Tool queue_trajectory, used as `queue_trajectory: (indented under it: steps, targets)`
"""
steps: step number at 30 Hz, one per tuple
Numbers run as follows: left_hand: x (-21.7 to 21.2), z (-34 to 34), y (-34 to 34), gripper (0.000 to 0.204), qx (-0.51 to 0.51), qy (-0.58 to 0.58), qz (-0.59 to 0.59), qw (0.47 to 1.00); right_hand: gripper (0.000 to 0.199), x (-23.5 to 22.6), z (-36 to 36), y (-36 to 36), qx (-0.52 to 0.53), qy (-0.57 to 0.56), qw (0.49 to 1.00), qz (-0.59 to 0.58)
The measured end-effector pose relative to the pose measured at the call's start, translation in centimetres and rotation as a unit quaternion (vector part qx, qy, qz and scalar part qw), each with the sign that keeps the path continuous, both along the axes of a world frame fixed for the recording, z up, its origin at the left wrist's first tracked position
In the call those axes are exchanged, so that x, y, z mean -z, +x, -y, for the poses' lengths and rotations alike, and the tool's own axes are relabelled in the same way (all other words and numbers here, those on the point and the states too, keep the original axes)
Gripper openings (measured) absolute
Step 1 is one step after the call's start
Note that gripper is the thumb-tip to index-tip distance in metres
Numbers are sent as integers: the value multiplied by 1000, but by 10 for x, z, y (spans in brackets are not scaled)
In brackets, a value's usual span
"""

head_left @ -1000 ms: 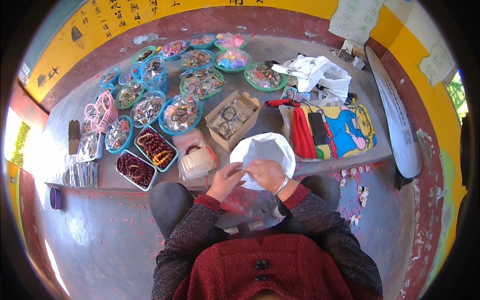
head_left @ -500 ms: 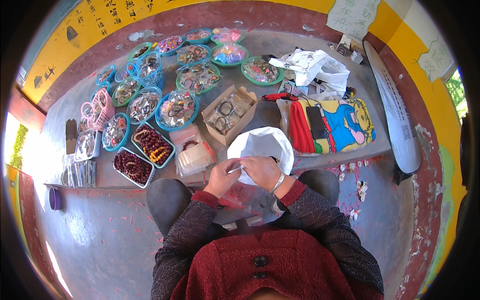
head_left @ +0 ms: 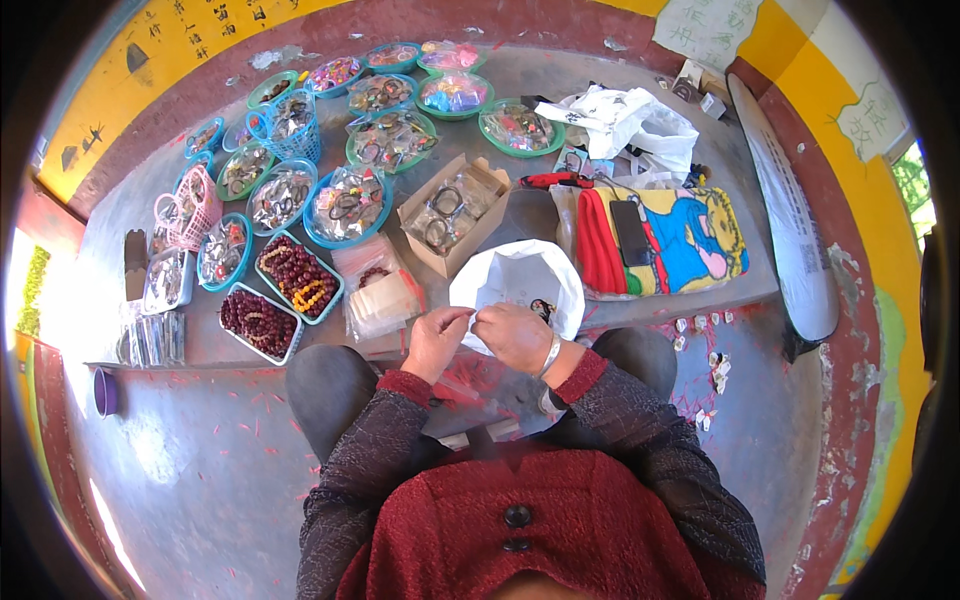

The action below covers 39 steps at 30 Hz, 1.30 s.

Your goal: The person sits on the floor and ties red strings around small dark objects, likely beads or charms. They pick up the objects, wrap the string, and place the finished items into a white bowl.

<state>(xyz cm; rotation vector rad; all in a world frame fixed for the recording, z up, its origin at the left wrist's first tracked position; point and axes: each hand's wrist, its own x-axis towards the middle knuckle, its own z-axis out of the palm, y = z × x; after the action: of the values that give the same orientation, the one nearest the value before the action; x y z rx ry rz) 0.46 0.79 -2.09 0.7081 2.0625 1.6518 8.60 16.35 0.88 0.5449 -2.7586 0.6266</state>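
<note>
My left hand point(head_left: 435, 341) and my right hand point(head_left: 512, 336) meet in front of me, fingertips pinched together on something very small that I cannot make out. Just beyond them lies a white plastic bag point(head_left: 520, 280), open, with a few dark beads inside. My right wrist wears a silver bangle point(head_left: 549, 355). Both sleeves are dark, over a red top.
On the grey ledge point(head_left: 700, 300): several teal bowls of bracelets point(head_left: 350, 205), trays of dark red beads point(head_left: 298, 275), a cardboard box point(head_left: 455, 212), clear packets point(head_left: 380, 295), a colourful cloth with a phone point(head_left: 680, 240), white bags point(head_left: 630, 120), a pink basket point(head_left: 195, 195).
The view has shifted slightly, so the ledge sits a little higher in the picture. My hands stay together over the white bag, fingers still working at the same spot.
</note>
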Motion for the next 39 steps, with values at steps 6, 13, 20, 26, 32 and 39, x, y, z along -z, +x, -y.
queue_trajectory:
  steps: [6,13,20,26,32,39]
  targets:
    - [2,6,-7,21,-78,3,26,997,18,-10,-31,-12,125,-226,964,-54]
    - [-2,5,-7,20,-108,70,48,991,17,57,-88,-26,375,-275,863,198]
    - [-6,6,-6,20,-84,32,10,996,21,155,-111,-27,434,10,840,325]
    - [-4,11,-7,21,-92,0,15,996,24,163,-94,-20,512,34,793,327]
    - [-12,10,-7,23,-62,-33,47,996,27,187,-85,-13,590,-16,735,335]
    - [-18,9,-6,24,-60,-33,27,997,23,220,-106,-16,556,-67,755,342]
